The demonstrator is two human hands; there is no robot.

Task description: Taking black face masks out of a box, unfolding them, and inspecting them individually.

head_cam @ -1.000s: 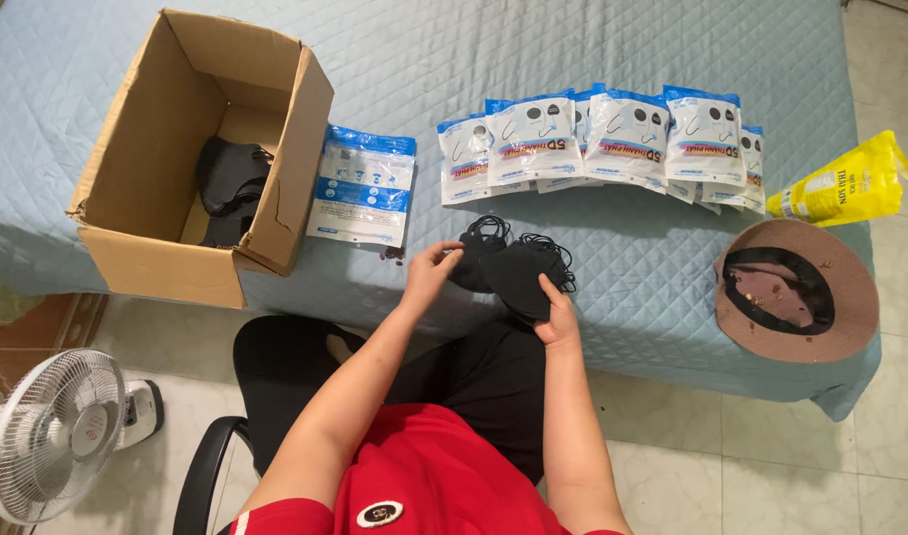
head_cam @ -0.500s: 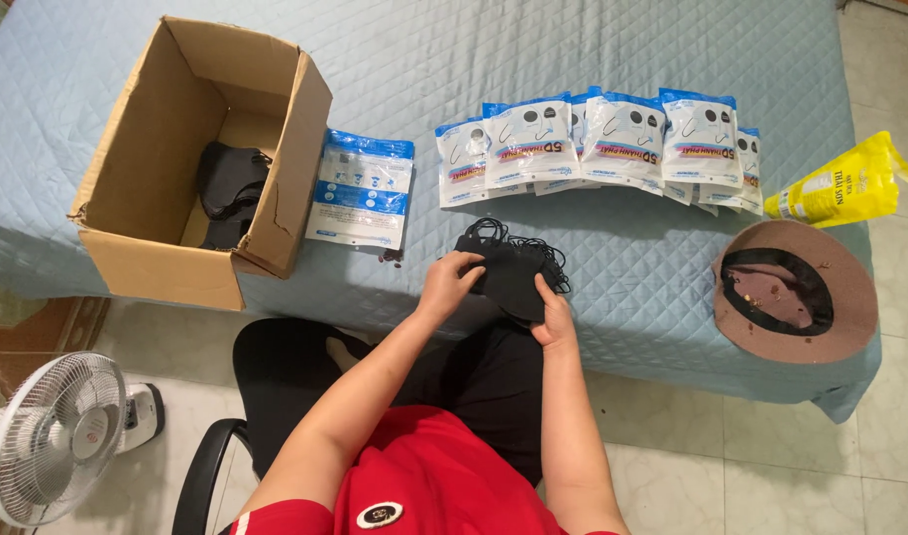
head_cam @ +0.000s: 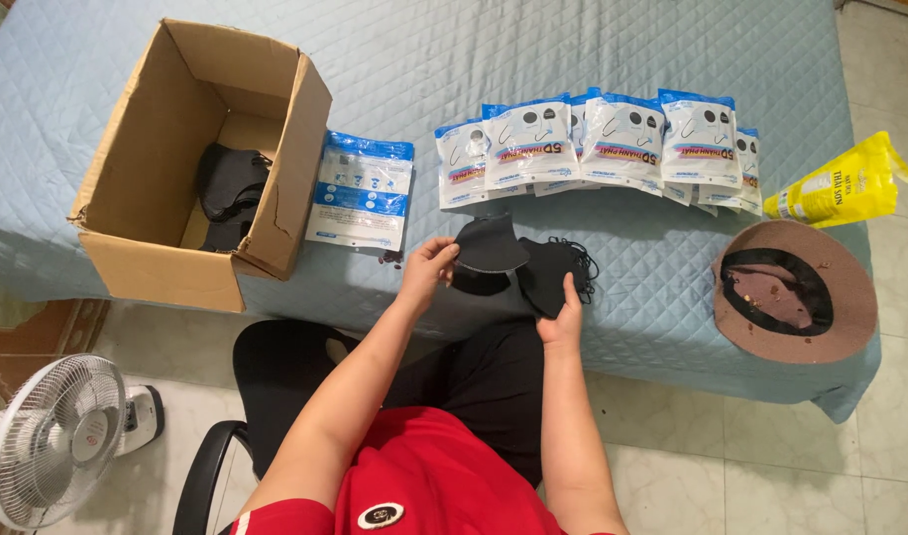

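Fingers of the left hand (head_cam: 429, 269) pinched on one black fabric face mask (head_cam: 488, 245), now lifted off the heap | right hand (head_cam: 563, 315) pressed flat on the black mask pile (head_cam: 551, 272) beside it | separation judged done, sealed blue-white mask packets (head_cam: 593, 144) lined beyond

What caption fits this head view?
Left hand lifts a black mask while right hand rests on the mask stack.

Matt black cloth masks (head_cam: 518, 263) are lying on a quilted, soft-looking blue bed cover (head_cam: 573, 59); above them glossy plastic packets (head_cam: 593, 144) are shining, left of them rough brown cardboard box (head_cam: 276, 149) is standing.
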